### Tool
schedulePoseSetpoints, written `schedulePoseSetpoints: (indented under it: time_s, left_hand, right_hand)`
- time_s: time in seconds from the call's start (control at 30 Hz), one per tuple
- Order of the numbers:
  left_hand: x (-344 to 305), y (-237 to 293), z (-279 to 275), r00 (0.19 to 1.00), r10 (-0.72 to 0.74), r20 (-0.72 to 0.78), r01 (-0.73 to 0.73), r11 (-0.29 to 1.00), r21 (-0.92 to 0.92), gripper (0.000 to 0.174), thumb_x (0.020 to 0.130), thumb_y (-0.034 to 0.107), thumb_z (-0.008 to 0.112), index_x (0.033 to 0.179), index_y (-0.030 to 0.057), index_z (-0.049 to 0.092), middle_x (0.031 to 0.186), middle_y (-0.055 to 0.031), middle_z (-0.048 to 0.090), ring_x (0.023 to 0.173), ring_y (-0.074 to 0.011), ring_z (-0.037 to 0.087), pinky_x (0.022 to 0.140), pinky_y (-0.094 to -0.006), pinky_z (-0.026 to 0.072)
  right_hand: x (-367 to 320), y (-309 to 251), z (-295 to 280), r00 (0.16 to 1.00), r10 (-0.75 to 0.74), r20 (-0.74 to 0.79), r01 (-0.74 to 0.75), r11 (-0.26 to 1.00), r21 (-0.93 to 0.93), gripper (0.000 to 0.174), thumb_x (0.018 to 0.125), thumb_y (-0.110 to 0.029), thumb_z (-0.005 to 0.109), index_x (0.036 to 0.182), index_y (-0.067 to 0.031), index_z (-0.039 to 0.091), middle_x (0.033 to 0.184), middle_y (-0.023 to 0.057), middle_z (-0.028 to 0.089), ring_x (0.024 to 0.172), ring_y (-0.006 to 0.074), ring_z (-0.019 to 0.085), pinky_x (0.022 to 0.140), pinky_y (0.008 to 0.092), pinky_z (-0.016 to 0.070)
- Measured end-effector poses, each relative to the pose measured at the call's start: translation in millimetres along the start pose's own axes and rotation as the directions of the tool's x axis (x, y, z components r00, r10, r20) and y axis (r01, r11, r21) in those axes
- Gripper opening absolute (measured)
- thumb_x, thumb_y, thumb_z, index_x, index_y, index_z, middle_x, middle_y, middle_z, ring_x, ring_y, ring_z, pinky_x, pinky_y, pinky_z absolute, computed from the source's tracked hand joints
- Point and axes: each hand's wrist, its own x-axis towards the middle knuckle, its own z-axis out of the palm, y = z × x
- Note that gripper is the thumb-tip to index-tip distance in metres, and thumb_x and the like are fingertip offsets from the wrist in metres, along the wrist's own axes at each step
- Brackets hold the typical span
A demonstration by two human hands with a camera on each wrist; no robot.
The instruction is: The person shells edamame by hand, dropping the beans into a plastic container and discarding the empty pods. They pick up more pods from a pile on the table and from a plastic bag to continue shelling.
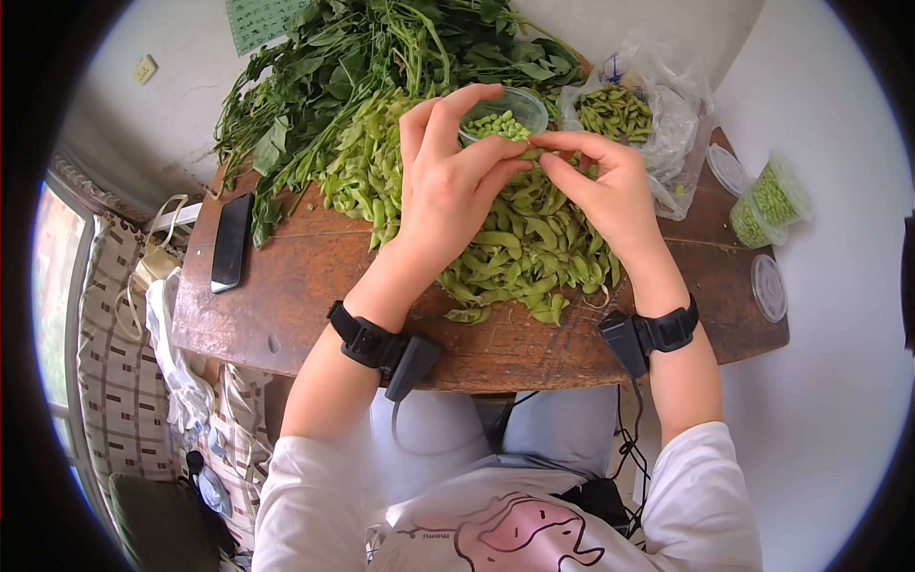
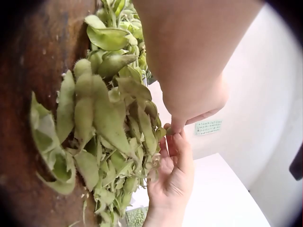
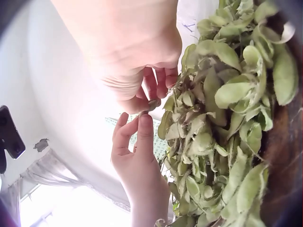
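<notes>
Well, in the head view, the left hand [image 1: 443,181] and the right hand [image 1: 610,186] both pinched one small green pod [image 1: 534,153] between their fingertips, above a big pile of pods [image 1: 519,243]. If they squeezed too hard, a bean could pop out and get lost in the pile. The raised fingers of the left hand looked near the round tub [image 1: 544,113] just past the hands, so a bump could tip it and spill the green beans [image 1: 498,126] inside. Past the right hand, a clear plastic bag [image 1: 688,114] held more whole pods [image 1: 615,114]. Off to the right of that hand, two see-through tubs [image 1: 774,191] full of beans sat near the table's [image 1: 257,334] edge, with their tops open, so a knock from the right arm could make them fall. In the left wrist view, the pod was tiny between the fingertips, so it could slip if the pinch got loose. A tub with beans showed below the right hand there. In the right wrist view, the fingers hid part of the pod, so I could not tell if it was split.
</notes>
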Motion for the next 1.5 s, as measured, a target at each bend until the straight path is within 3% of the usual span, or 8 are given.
schedulePoseSetpoints:
  time_s: [0.1, 0.4, 0.47, 0.57, 0.67, 0.9, 1.17, 1.5]
  left_hand:
    - [-0.5, -0.1, 0.7, 1.000, -0.011, -0.003, 0.011, 1.000, 0.008, 0.020, 0.069, 0.012, 0.088, 0.087, 0.0142, 0.079, 0.135, -0.0044, 0.062, 0.122, -0.0310, 0.049, 0.102, -0.0414, 0.0401]
    - [2.8, -4.8, -3.3, 1.000, 0.030, 0.004, -0.030, 1.000, -0.008, 0.021, 0.066, 0.013, 0.089, 0.085, 0.0147, 0.079, 0.136, -0.0045, 0.061, 0.121, -0.0311, 0.048, 0.101, -0.0409, 0.0410]
    - [2.8, -5.5, -4.1, 0.999, 0.046, 0.015, -0.046, 0.999, -0.013, 0.020, 0.066, 0.013, 0.088, 0.084, 0.0144, 0.079, 0.135, -0.0045, 0.062, 0.121, -0.0311, 0.048, 0.101, -0.0411, 0.0412]
    - [2.3, -4.3, -3.1, 0.999, 0.031, 0.013, -0.031, 0.999, -0.015, 0.019, 0.067, 0.012, 0.088, 0.083, 0.0127, 0.078, 0.135, -0.0047, 0.062, 0.121, -0.0312, 0.048, 0.101, -0.0412, 0.0412]
    - [1.0, -3.2, -2.2, 0.999, 0.023, 0.025, -0.022, 0.999, -0.026, 0.018, 0.068, 0.012, 0.088, 0.082, 0.0109, 0.077, 0.135, -0.0045, 0.062, 0.121, -0.0315, 0.048, 0.101, -0.0414, 0.0417]
    - [-1.5, -1.9, 0.1, 0.998, 0.033, 0.047, -0.031, 0.998, -0.046, 0.017, 0.069, 0.011, 0.087, 0.082, 0.0101, 0.077, 0.134, -0.0037, 0.062, 0.120, -0.0319, 0.049, 0.101, -0.0415, 0.0428]
    - [-0.6, -0.2, -0.8, 0.998, 0.055, 0.034, -0.054, 0.997, -0.055, 0.018, 0.068, 0.010, 0.087, 0.083, 0.0101, 0.077, 0.132, -0.0044, 0.063, 0.120, -0.0310, 0.050, 0.101, -0.0410, 0.0427]
    - [-0.1, 3.9, -0.6, 1.000, -0.009, -0.009, 0.008, 0.997, -0.076, 0.019, 0.068, 0.010, 0.088, 0.083, 0.0121, 0.077, 0.130, -0.0045, 0.063, 0.117, -0.0292, 0.051, 0.097, -0.0392, 0.0442]
  right_hand:
    - [-0.1, -2.6, 0.6, 0.999, -0.017, -0.027, 0.016, 0.999, -0.052, 0.022, 0.090, -0.007, 0.072, 0.111, -0.0057, 0.079, 0.098, 0.0048, 0.078, 0.078, 0.0096, 0.062, 0.072, 0.0247, 0.0496]
    - [0.4, 5.4, 0.0, 0.993, 0.115, 0.020, -0.117, 0.975, 0.190, 0.019, 0.092, -0.009, 0.073, 0.110, -0.0036, 0.079, 0.098, 0.0038, 0.079, 0.085, 0.0087, 0.067, 0.077, 0.0243, 0.0514]
    - [0.1, 3.3, 1.4, 1.000, 0.015, -0.012, -0.015, 1.000, 0.015, 0.019, 0.092, -0.007, 0.072, 0.110, -0.0035, 0.078, 0.099, 0.0050, 0.078, 0.087, 0.0104, 0.069, 0.077, 0.0256, 0.0529]
    - [-1.3, 0.2, 7.3, 0.980, -0.188, -0.069, 0.179, 0.977, -0.120, 0.019, 0.091, -0.003, 0.071, 0.109, -0.0031, 0.076, 0.099, 0.0074, 0.077, 0.084, 0.0134, 0.070, 0.075, 0.0275, 0.0545]
    - [-1.6, 0.9, 7.5, 0.957, -0.282, -0.075, 0.263, 0.945, -0.196, 0.021, 0.088, 0.000, 0.070, 0.108, -0.0022, 0.074, 0.096, 0.0095, 0.075, 0.081, 0.0161, 0.070, 0.074, 0.0291, 0.0552]
    - [-2.5, -0.6, 10.0, 0.962, -0.263, -0.077, 0.241, 0.946, -0.217, 0.018, 0.084, 0.003, 0.070, 0.101, -0.0007, 0.075, 0.088, 0.0092, 0.071, 0.078, 0.0161, 0.068, 0.071, 0.0284, 0.0532]
    - [-4.9, 3.0, 13.9, 0.983, -0.134, -0.129, 0.126, 0.990, -0.064, 0.019, 0.083, 0.003, 0.070, 0.101, -0.0003, 0.074, 0.088, 0.0059, 0.072, 0.076, 0.0111, 0.065, 0.071, 0.0267, 0.0527]
    - [-6.4, 4.3, 19.2, 0.959, -0.198, -0.204, 0.197, 0.980, -0.023, 0.024, 0.081, 0.003, 0.070, 0.105, -0.0007, 0.071, 0.088, 0.0043, 0.072, 0.075, 0.0099, 0.065, 0.072, 0.0260, 0.0532]
